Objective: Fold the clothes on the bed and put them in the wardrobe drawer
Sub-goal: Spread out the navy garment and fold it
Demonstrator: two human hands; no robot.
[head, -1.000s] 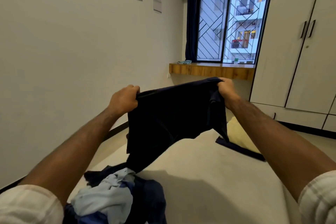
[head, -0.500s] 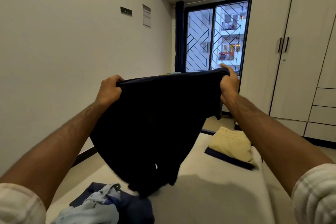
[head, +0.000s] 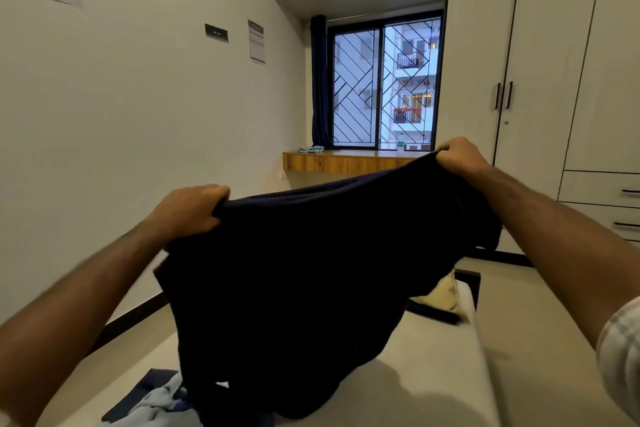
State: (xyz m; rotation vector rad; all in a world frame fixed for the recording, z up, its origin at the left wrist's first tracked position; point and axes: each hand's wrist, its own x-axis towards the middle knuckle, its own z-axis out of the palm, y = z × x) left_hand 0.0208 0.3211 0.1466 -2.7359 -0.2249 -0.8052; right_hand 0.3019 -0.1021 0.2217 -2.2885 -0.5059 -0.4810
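Above the bed, you held a dark navy garment spread out, your left hand and right hand each gripping a top corner; its hem hung onto crumpled clothes beneath.

The one camera sits on my head, looking forward and slightly down along my outstretched arms. It faces the far window across the bed, with the wardrobe at the right edge. My hands are close; the wide lens bends the room's edges.
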